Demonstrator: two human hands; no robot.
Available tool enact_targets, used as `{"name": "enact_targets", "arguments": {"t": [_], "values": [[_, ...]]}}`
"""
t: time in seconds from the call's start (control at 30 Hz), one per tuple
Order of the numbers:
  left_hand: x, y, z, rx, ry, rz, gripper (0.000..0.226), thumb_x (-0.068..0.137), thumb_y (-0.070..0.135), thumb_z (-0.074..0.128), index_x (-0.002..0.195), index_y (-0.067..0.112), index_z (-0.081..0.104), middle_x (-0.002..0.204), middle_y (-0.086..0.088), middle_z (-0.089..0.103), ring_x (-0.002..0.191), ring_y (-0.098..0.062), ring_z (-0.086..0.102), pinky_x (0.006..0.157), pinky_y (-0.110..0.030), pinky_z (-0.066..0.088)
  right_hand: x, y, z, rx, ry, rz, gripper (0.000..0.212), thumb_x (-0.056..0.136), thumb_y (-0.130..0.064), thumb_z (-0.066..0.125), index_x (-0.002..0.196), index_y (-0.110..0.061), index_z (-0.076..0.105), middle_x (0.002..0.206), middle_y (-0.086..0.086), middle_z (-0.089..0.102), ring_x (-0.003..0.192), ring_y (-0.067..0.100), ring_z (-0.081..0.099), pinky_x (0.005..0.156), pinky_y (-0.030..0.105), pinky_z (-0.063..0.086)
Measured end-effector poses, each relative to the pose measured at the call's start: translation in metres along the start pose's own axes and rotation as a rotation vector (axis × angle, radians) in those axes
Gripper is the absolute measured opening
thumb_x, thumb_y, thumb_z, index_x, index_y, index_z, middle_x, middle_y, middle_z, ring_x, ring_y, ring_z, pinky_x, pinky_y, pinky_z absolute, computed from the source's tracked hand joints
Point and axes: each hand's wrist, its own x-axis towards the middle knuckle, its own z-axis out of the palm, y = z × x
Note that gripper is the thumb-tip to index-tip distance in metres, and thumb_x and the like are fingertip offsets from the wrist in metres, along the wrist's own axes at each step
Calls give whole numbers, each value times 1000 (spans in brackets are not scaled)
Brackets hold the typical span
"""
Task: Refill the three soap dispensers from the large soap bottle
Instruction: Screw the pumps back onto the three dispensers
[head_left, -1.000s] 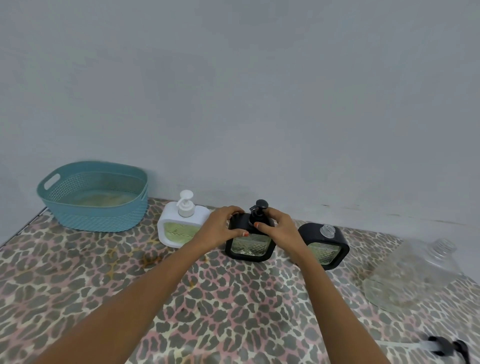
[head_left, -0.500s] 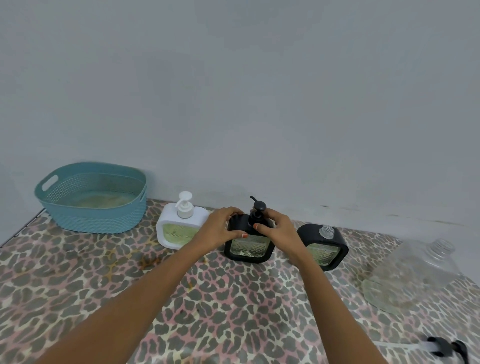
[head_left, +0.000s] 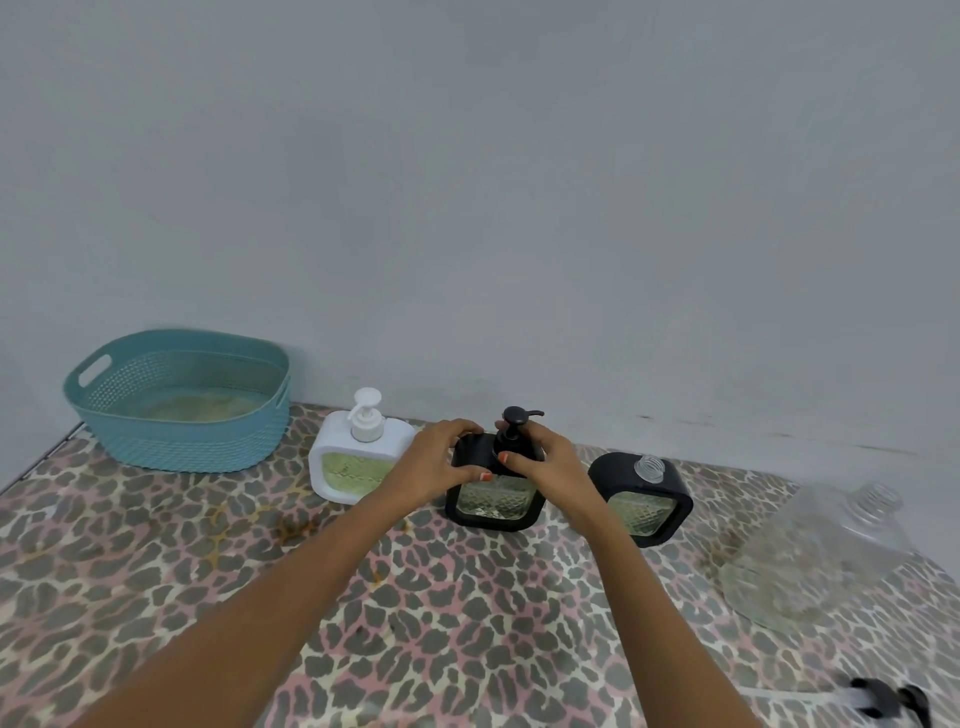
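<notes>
Black middle dispenser (head_left: 492, 503) held in both hands
The left hand (head_left: 440, 463) gripped its body; fingers (head_left: 539, 442) of the right hand (head_left: 555, 463) pinched the pump (head_left: 515, 423) base.

A plain pale grey-blue wall (head_left: 519, 182) fills the view beyond the fingers (head_left: 460, 430), softly and evenly lit, with dark scuffs (head_left: 645, 417) low down to their right. On the near side of the fingers spreads the worktop (head_left: 415, 597), covered in a glossy leopard print of grey, pink and cream. Far to their left runs what may be a metal rim (head_left: 47, 451).
</notes>
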Motion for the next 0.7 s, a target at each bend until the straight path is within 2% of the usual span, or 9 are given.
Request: {"name": "enact_targets", "arguments": {"t": [0.07,0.13,0.27,0.33,0.37,0.43,0.53,0.6,0.7], "values": [[0,0,0,-3,1,-1,53,71,21,76,119,15,54,121,-8,58,113,-20,53,96,-30,42,-3,0,-5,57,-7,-6,34,87,-4,58,117,-19,60,103,-4,64,96,7,60,81,15,50],[0,1,1,1,3,4,53,71,21,76,119,14,54,121,-8,58,113,-20,53,96,-30,42,-2,0,-4,71,70,-5,32,83,-4,63,114,-13,62,104,0,64,97,12,60,82,19,49],[-1,1,1,5,2,-2,54,70,21,77,118,14,54,121,-8,58,113,-21,53,98,-33,43,7,3,8,-138,255,-7,34,76,-18,74,100,-10,52,96,0,55,90,14,51,67,10,38],[-1,0,1,8,5,5,53,70,22,77,118,14,55,119,-7,59,113,-21,54,100,-35,44,11,6,17,-240,339,-22,38,74,-29,75,94,-15,46,86,-6,49,84,16,49,75,12,41],[-1,0,1,9,5,7,53,70,22,77,117,14,55,119,-7,60,112,-21,54,100,-35,44,11,8,21,-292,374,-39,40,73,-34,75,95,-18,46,86,-8,48,86,16,50,85,21,41],[-1,1,0,8,3,5,52,71,21,76,118,14,55,119,-7,59,113,-21,54,99,-34,43,11,9,20,-318,336,-54,41,75,-37,71,106,-20,50,98,-10,48,99,14,49,94,32,37],[-1,2,0,2,1,-1,53,71,21,76,119,14,54,122,-8,58,115,-21,52,96,-30,42,5,3,6,-153,95,-38,40,84,-21,65,121,-17,53,116,-3,56,112,15,50,96,28,39],[-1,2,1,0,1,-6,53,72,21,76,119,14,53,122,-7,57,115,-20,52,92,-25,40,0,0,-6,-103,-2,-26,33,86,-13,61,120,-17,58,111,-2,62,109,15,55,93,24,41],[-1,3,1,-3,0,-6,53,72,20,75,120,13,53,123,-8,57,115,-21,52,91,-24,39,0,2,-12,-91,29,-45,27,84,-9,64,111,-13,64,102,-3,63,102,13,58,92,26,44]]}}
